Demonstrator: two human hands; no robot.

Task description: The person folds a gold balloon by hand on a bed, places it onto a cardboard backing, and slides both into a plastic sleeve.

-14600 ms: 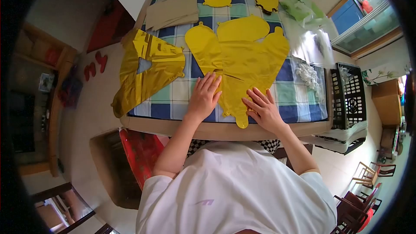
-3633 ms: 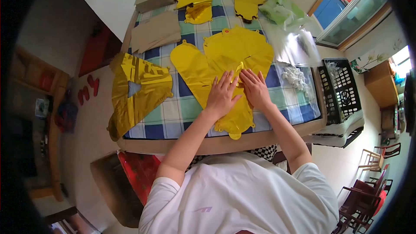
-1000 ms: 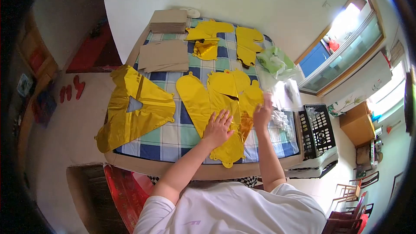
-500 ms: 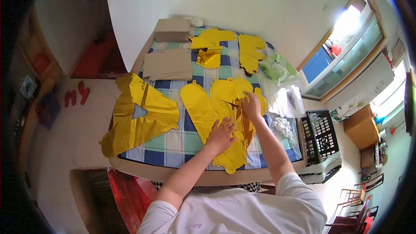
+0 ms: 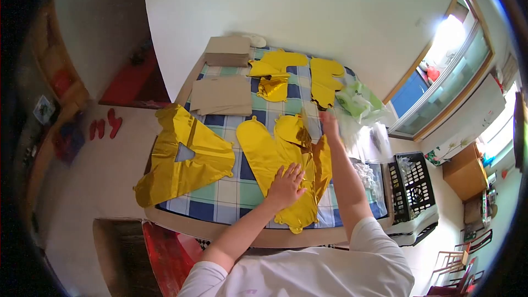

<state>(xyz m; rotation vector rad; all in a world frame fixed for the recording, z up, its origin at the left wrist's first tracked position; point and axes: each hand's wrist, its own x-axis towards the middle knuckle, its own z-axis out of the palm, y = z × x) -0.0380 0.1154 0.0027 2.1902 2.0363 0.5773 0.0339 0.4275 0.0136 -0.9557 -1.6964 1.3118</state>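
A gold foil balloon (image 5: 253, 146), flat and shaped like a letter or figure, lies on the checked cloth in front of me. My left hand (image 5: 286, 188) presses on its lower middle, palm down with fingers spread. At the upper right of this foil is my right hand (image 5: 329, 125), smeared by motion, so I cannot make out its grip. Between the hands the foil is creased and partly raised along a fold. Another gold foil balloon (image 5: 206, 157), A-shaped with a triangular hole, lies to the left and overhangs the table edge.
Cardboard sheets (image 5: 223, 96) and a cardboard stack (image 5: 227, 51) lie at the back left. More gold foil balloons (image 5: 324, 77) are at the back. A green-and-white plastic bag (image 5: 360, 102) and white tangled bits (image 5: 366, 175) sit right, beside a black crate (image 5: 411, 179).
My right hand has moved away from me, past the balloon's upper edge, and the foil's upper right part has shifted. My left hand stays on the foil. The view has tilted slightly.
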